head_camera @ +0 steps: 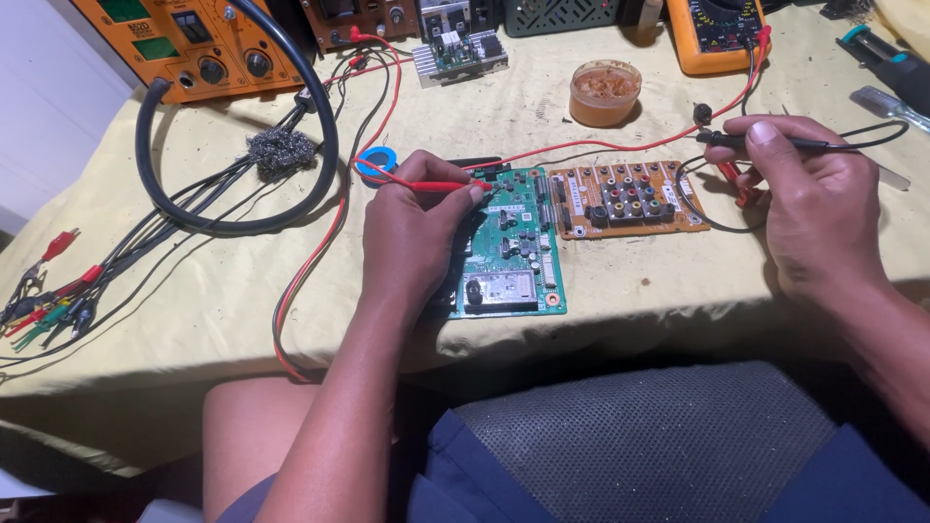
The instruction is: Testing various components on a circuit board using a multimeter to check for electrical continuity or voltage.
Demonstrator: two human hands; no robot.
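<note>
1. At far left, a bundle of clip leads (48, 295) lies on the yellow table cloth (223, 291), near a loop of thick black cable (145, 174).
2. My left hand (412, 237) is closed around a red probe (426, 185), its tip touching the green circuit board (513, 247).
3. Just beside that board lies an orange connector board (630, 199).
4. My right hand (809, 208) pinches a black probe (775, 142) above the cloth, right of the orange board.
5. Behind, a round tin of brown paste (604, 93) stands near a yellow multimeter (715, 34).
</note>
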